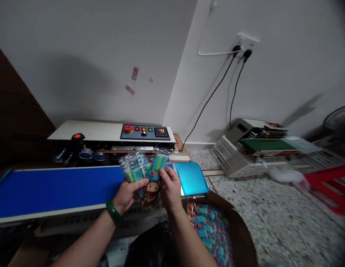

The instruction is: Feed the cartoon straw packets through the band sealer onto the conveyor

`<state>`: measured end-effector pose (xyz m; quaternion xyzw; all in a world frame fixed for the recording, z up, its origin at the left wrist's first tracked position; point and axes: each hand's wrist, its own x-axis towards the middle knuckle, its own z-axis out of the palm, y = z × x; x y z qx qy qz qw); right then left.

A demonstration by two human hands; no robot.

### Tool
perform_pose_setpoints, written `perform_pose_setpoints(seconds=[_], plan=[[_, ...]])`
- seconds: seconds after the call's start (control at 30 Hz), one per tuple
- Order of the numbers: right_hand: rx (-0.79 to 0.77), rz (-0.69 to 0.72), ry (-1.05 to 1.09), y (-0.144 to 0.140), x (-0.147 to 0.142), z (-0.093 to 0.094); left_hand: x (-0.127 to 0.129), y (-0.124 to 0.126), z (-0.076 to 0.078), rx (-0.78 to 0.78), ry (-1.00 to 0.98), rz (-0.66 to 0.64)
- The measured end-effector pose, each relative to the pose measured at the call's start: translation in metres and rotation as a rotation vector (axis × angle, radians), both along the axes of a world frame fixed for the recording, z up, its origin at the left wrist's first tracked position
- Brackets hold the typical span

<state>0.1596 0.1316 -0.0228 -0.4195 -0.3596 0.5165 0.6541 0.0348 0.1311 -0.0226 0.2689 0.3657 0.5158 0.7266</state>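
My left hand (pixel 130 193), with a green bangle on its wrist, is closed around a bunch of clear plastic packets (pixel 135 167) showing green and blue strips. Between the fingers of my right hand (pixel 171 185) is one packet (pixel 159 163) with green strips, colourful lettering and a brown cartoon face. Both hands are close together in front of a band sealing machine (pixel 111 133). Its blue conveyor belt (pixel 63 189) runs to the left of them. The lower parts of the packets are partly hidden by my fingers.
A blue shiny sheet (pixel 190 178) lies at the belt's right end. Below it, a round brown container (pixel 242 230) holds many filled packets (pixel 208 230). On the right, a second sealer with a green belt (pixel 267 144) rests on white crates (pixel 230 159); a red stool (pixel 331 189) stands nearby.
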Motion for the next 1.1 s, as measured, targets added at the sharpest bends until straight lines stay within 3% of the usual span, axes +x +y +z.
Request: perform_pose_setpoints(seconds=[0.17, 0.4, 0.53, 0.67, 0.8, 0.93, 1.1], plan=[[0.096, 0.008, 0.026, 0.0, -0.002, 0.004, 0.001, 0.003, -0.005, -0.092, -0.111, 0.017], [0.067, 0.208, 0.107, -0.004, -0.002, 0.015, 0.002, 0.004, -0.006, -0.179, -0.176, 0.088], [0.04, 0.11, 0.209, -0.003, 0.01, 0.015, 0.002, 0.003, -0.004, -0.123, -0.107, 0.121], [-0.048, -0.097, 0.245, 0.007, 0.047, -0.001, -0.004, 0.005, -0.001, -0.125, -0.051, 0.197], [-0.273, -0.143, 0.145, 0.025, 0.086, -0.026, -0.013, 0.009, 0.001, -0.118, -0.039, 0.248], [-0.436, -0.057, 0.035, 0.042, 0.098, -0.038, -0.017, 0.009, 0.004, -0.107, -0.043, 0.264], [-0.485, 0.142, -0.089, 0.063, 0.087, -0.037, -0.017, 0.009, 0.004, -0.09, -0.036, 0.236]])
